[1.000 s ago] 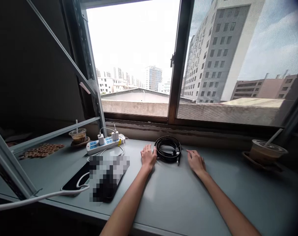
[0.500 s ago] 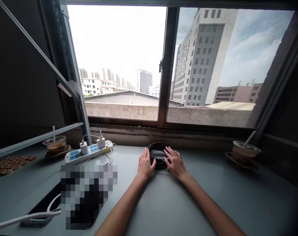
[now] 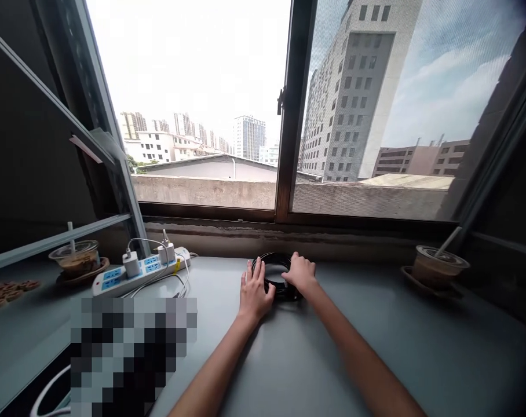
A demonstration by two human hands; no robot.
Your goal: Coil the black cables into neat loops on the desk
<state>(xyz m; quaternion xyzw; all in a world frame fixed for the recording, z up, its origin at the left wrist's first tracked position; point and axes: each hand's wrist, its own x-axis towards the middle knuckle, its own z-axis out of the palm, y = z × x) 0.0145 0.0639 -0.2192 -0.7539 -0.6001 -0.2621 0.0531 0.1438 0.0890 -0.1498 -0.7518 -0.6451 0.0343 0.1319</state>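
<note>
A coil of black cable (image 3: 285, 293) lies on the grey-blue table below the window. My left hand (image 3: 254, 289) rests against its left side, fingers stretched and spread, thumb near the front of the ring. On the other side, my right hand (image 3: 301, 273) is closed around the coil's right part, with the thumb at the inner opening and the other fingers bent over the far edge. Part of the coil is hidden under both hands.
To the left is a white power strip (image 3: 112, 280) with chargers and white cables, behind a blurred-out patch. Lidded drink cups with straws stand at the left (image 3: 78, 259) and right (image 3: 437, 267). A metal frame (image 3: 115, 139) rises at the left of the window.
My right hand has gone from spread fingers on the coil to bent fingers gripping its right side. My left hand stays at the left side. The view has shifted slightly.
</note>
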